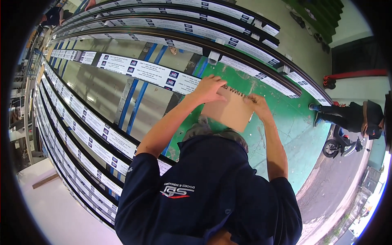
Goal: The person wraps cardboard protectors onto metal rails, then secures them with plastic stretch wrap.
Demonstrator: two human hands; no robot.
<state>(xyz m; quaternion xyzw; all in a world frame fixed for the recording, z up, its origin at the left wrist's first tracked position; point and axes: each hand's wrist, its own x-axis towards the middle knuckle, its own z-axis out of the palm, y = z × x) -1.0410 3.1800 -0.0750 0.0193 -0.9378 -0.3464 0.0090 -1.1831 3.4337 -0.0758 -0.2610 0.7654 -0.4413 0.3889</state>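
Observation:
A flat piece of brown cardboard, with dark lettering along its far edge, is in front of my body above the green floor. My left hand is closed on its far left corner, the thumb lying over the face. At the far right corner my right hand grips it with bent fingers. The cardboard's underside is hidden. Just left of my left hand lies the end of a long profile covered in white printed film.
Long black profiles with white film stretch across the far side, and more profiles lie at the left on blue bars. Another person stands at the right near a scooter. A co-worker is at the far left.

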